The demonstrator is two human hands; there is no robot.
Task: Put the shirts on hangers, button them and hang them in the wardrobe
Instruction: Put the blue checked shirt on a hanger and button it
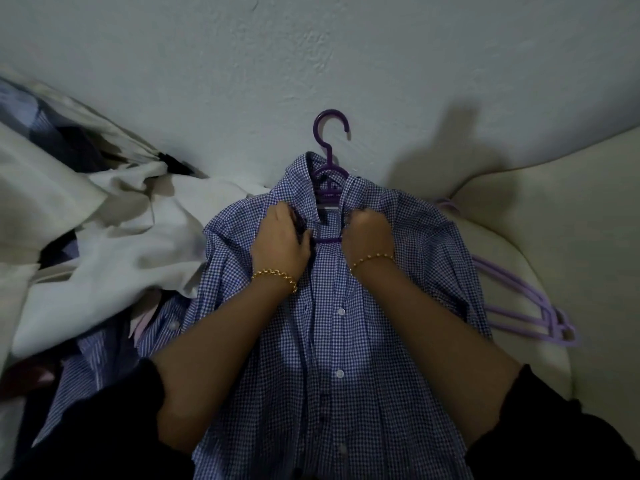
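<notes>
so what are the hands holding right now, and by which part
Both hold the blue checked shirt just below the collar: the left hand grips one front edge, the right hand the other, either side of the purple hanger.

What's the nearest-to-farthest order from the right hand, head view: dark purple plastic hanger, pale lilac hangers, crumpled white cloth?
1. Dark purple plastic hanger, inside the blue checked shirt, beside the right hand.
2. Pale lilac hangers, to the right.
3. Crumpled white cloth, far left, past the left hand.
</notes>
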